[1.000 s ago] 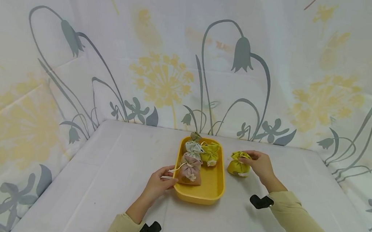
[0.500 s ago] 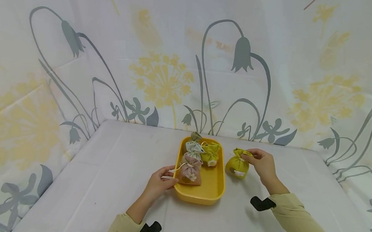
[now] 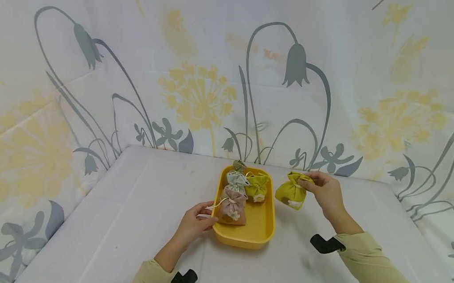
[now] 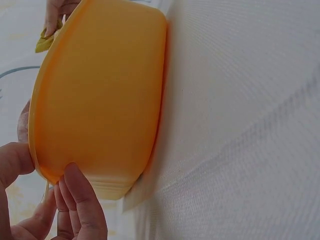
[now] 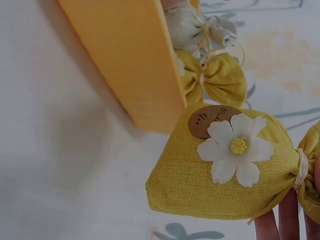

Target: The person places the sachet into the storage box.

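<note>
A yellow tray point(image 3: 261, 233) sits on the white table and holds a pink pouch point(image 3: 232, 207), a grey pouch point(image 3: 236, 181), a yellow-green pouch point(image 3: 257, 187) and a khaki pouch point(image 3: 239, 165). My left hand point(image 3: 196, 221) grips the tray's near left rim point(image 4: 37, 160), thumb over the edge. My right hand point(image 3: 323, 191) pinches the tied neck of another yellow-green pouch point(image 3: 292, 193) and holds it in the air just right of the tray. That pouch point(image 5: 225, 175) bears a white flower and a round brown tag, and hangs beside the tray's wall point(image 5: 130, 75).
A cloth printed with grey bellflowers and yellow dandelions point(image 3: 198, 95) walls the table at the back and both sides. Bare white tabletop point(image 3: 134, 205) lies left of the tray and to the right point(image 3: 381, 216).
My right hand has lifted the yellow-green pouch off the table and carried it up and a little back, beside the tray. The left hand and tray have stayed put.
</note>
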Available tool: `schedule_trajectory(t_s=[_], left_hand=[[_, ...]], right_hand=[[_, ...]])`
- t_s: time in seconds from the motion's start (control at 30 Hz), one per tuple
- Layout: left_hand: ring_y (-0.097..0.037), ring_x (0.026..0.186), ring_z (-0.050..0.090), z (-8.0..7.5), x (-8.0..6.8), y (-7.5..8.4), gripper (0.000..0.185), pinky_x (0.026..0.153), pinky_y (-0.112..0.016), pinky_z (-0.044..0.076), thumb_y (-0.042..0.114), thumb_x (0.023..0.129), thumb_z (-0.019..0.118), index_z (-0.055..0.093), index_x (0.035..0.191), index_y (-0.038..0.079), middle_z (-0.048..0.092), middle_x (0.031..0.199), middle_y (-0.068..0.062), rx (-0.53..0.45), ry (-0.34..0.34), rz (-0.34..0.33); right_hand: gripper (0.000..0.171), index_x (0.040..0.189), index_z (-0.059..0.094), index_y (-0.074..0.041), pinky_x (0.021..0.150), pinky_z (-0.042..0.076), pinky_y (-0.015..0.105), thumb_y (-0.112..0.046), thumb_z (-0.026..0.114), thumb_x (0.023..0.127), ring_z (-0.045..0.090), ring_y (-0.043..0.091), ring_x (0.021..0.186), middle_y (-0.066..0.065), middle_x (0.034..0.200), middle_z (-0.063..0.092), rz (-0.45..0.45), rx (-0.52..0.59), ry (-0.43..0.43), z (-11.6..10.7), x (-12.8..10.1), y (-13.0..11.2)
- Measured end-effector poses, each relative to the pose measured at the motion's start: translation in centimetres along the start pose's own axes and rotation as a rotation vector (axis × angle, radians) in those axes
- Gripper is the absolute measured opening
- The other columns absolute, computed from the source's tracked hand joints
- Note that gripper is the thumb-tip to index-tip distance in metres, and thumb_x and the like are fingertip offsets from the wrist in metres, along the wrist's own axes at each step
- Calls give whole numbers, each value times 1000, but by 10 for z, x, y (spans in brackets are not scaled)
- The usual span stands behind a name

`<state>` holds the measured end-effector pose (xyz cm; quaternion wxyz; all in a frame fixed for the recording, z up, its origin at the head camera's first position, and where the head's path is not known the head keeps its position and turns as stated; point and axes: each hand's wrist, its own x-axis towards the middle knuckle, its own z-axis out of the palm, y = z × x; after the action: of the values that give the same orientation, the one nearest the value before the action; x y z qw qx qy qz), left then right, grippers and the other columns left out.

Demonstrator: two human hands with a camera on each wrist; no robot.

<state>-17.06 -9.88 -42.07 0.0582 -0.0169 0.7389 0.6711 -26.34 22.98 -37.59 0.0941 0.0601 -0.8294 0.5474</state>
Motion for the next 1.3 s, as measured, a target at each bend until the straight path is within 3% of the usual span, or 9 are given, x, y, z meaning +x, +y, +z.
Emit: schedule_trajectory(t_s=[0.27,1.03,1.3], left_hand=[[-15,83,57,1,0,1,48,77,-36,55,3,86,64,47,129,-7,53,105,-17,9,2,-7],[-14,82,57,0,-2,4,47,76,-32,55,3,86,63,47,129,-7,53,105,-18,-9,-6,-1],[-15,82,58,-1,11,-18,49,75,-36,55,4,85,65,47,130,-5,53,105,-16,-16,-2,-2]], right_hand=[[36,106,62,10,72,52,17,-16,71,84,60,2,79,-10,86,65,-29,39,-38,6,-2,-16],[24,101,63,9,74,52,20,-4,69,83,60,11,83,13,97,65,-75,71,-161,47,-2,-36],[22,100,65,6,74,51,19,-6,70,82,59,16,84,13,97,65,-64,35,-181,60,1,-36]])
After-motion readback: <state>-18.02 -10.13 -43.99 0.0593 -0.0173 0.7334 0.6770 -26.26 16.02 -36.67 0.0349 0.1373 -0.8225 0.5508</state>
